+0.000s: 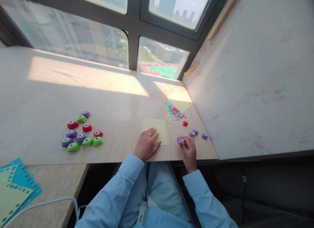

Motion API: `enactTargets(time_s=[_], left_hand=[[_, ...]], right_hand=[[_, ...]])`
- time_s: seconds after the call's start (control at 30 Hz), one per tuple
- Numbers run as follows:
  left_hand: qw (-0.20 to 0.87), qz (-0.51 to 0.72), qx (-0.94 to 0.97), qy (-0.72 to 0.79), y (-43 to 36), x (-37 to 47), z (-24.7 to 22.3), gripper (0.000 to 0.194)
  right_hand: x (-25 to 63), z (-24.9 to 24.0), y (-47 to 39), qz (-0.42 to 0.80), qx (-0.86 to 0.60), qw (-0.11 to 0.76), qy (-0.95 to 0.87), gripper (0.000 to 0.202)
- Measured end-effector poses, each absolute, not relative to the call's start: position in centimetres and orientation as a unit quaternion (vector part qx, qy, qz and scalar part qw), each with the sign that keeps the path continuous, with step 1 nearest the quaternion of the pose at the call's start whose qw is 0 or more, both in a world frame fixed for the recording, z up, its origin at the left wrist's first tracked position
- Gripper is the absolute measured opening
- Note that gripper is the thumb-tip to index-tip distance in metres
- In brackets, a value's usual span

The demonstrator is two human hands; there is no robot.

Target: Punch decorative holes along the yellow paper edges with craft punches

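Note:
My left hand (148,143) lies flat on a pale yellow sheet of paper (157,125) that has small punched holes along its edges. Its fingers are stretched out, with a ring on one. To the right of the sheet, my right hand (188,151) grips a small purple craft punch (181,140) between thumb and fingers, apart from the paper. Several purple punches (204,136) and one red punch (185,123) sit just beyond my right hand. Behind the sheet is a scatter of blue, red and yellow paper bits (176,113).
A group of red, green and purple punches (81,138) stands on the left of the table (117,107). Another yellow sheet (180,102) lies near the wall (257,74). Punched blue and yellow sheets (26,184) and a white cable (54,201) are at lower left. A window runs along the back.

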State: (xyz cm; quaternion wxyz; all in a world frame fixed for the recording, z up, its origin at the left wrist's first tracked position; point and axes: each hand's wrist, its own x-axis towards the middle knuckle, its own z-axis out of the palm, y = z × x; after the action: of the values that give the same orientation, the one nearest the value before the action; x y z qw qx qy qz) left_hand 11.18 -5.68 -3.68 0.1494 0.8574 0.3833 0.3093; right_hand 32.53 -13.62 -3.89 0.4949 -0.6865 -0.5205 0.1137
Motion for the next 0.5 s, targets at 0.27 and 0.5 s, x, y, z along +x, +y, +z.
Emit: enactTargets(time_s=[0.27, 0.5], left_hand=[[0.236, 0.466, 0.772, 0.363, -6.4, 10.6, -2.7, 0.018], [0.607, 0.451, 0.564, 0.331, -6.0, 10.1, -2.9, 0.047]], right_hand=[[30.8, -3.3, -13.7, 0.229, -0.657, 0.553, -0.459, 0.04], [27.2, -0.5, -12.1, 0.327, -0.56, 0.562, -0.514, 0.041]])
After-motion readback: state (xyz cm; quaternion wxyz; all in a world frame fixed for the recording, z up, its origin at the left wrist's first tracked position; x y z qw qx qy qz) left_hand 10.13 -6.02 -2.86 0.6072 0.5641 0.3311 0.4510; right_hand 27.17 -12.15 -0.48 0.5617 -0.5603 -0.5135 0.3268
